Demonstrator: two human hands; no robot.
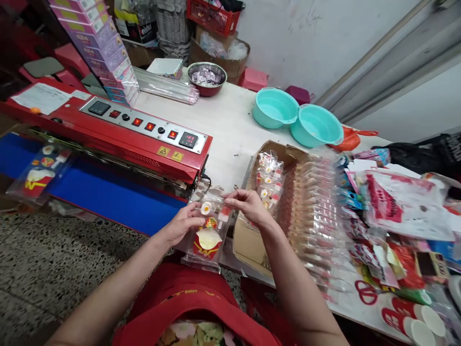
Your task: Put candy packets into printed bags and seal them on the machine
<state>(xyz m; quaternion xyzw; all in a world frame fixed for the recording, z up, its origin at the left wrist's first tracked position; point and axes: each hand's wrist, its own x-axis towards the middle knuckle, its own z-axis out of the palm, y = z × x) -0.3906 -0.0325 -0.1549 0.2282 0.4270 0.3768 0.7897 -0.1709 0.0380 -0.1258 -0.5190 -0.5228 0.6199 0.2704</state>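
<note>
A clear plastic packet [209, 235] with small food-shaped pieces inside, among them a fried egg and a red fries box, hangs between my hands near the table's front edge. My left hand [183, 222] pinches its upper left corner, and my right hand [246, 204] pinches the upper right corner. Just right of them stands a cardboard box [248, 245] filled with similar packets in rows. To the left, a red sealing machine [144, 139] has lit switches and a digital display. Another filled packet [39, 173] lies on its blue belt [118, 197].
Two turquoise basins [275, 108] and a metal bowl [206, 79] of small sachets stand toward the back. Stacked boxes [97, 48] rise behind the machine. Plastic bags [403, 204], red-handled scissors [366, 292] and paper cups [419, 331] crowd the right side.
</note>
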